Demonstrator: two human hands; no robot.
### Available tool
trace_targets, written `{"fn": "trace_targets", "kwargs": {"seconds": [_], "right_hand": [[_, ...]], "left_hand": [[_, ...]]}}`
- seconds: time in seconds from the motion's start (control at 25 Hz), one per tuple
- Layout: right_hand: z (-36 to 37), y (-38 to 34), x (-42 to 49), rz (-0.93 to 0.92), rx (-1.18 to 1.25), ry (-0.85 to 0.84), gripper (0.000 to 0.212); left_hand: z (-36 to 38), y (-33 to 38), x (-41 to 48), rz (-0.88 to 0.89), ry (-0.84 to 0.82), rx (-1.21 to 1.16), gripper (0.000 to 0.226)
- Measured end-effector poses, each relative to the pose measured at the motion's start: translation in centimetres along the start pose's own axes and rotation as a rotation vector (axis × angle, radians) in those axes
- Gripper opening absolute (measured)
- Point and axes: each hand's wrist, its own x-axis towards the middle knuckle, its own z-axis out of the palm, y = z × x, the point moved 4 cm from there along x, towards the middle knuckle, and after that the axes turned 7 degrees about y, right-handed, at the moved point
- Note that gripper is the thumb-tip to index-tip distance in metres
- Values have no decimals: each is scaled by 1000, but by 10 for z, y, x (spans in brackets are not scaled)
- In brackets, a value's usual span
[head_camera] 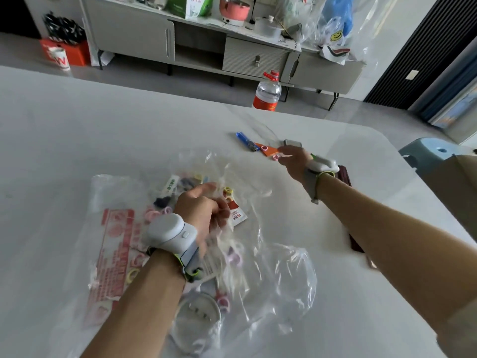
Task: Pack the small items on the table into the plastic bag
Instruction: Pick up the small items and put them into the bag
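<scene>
A clear plastic bag (278,275) with red print lies crumpled on the white table (77,130), holding several small coloured rings, sachets and a round lid. My left hand (204,210) grips the bag's film near its mouth. My right hand (293,161) reaches out to the far right pile, fingers curled down over a pink ring (275,157) beside an orange triangle (268,150). A blue lighter (246,141) and a grey block (293,143) lie just beyond. Whether the fingers pinch the ring is hidden.
A dark red flat object (344,174) lies under my right forearm near the table's right edge. A water bottle (267,91) stands on the floor beyond the table. A blue stool (433,151) sits at the right, a cabinet (196,40) behind.
</scene>
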Motion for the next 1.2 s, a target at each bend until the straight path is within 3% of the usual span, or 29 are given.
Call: {"fn": "trace_targets", "kwargs": {"seconds": [0.12,0.2,0.32,0.48,0.6,0.8,1.0,1.2], "right_hand": [[34,4,44,-256,-636,-135,51],[52,8,56,-318,-794,-196,52],[63,19,52,-307,-691,-198,53],[51,37,22,-425,-665,-142,52],[33,42,-23,-413,-609,-154,47],[6,80,-104,-358,-530,-29,43],[-8,82,-136,-329,-544,32,41],[-17,70,-143,-344,-611,58,52]], "left_hand": [[-2,-1,2,-36,22,-52,55],[0,-2,1,-43,-4,-69,55],[4,-5,10,-53,-10,-62,58],[5,-6,14,-21,14,-51,60],[6,-5,11,-1,25,-68,61],[9,-7,-2,9,26,-87,60],[8,-8,0,34,29,-60,59],[10,-12,4,48,44,-30,59]]}}
